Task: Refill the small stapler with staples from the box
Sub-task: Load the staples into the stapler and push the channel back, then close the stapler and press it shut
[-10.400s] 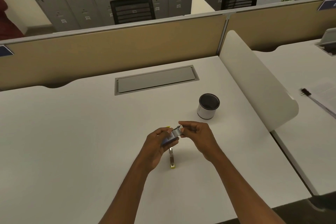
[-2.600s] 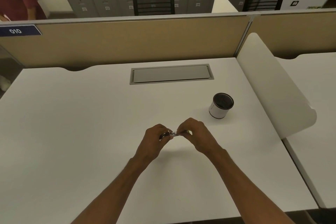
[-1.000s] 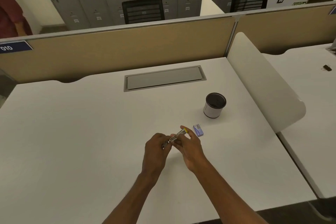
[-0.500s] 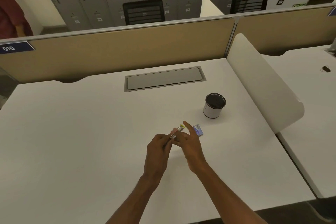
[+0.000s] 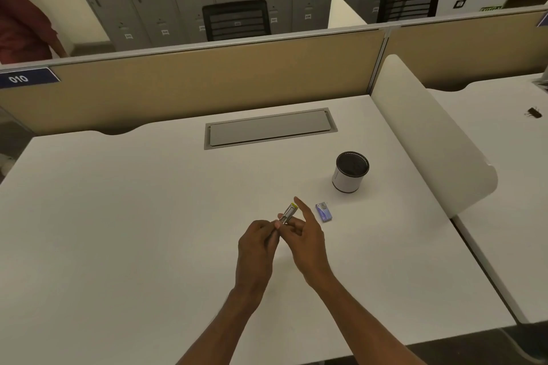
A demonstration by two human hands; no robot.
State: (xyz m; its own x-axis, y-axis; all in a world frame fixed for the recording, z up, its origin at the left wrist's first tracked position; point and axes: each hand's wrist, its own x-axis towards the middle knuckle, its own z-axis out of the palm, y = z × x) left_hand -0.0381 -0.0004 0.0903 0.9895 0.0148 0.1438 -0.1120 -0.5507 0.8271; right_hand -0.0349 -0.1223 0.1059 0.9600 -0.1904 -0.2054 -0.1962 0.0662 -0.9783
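On the white desk (image 5: pixel 148 216) I see the pen cup (image 5: pixel 351 172) at 2 o'clock, my left hand (image 5: pixel 256 249) pinching the small stapler (image 5: pixel 288 213), right hand (image 5: pixel 307 234) loose-fingered against it, staple box (image 5: pixel 323 211) at its 3 o'clock.

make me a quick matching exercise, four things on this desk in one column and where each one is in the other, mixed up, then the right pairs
Things:
1. stapler
2. staple box
3. pen cup
4. cable hatch

Places:
A. standing near the white side divider
B. set flush in the desk, at its far middle
C. held in the left hand, above the desk
D. lying flat on the desk, just right of the right hand

Pairs: 1-C, 2-D, 3-A, 4-B
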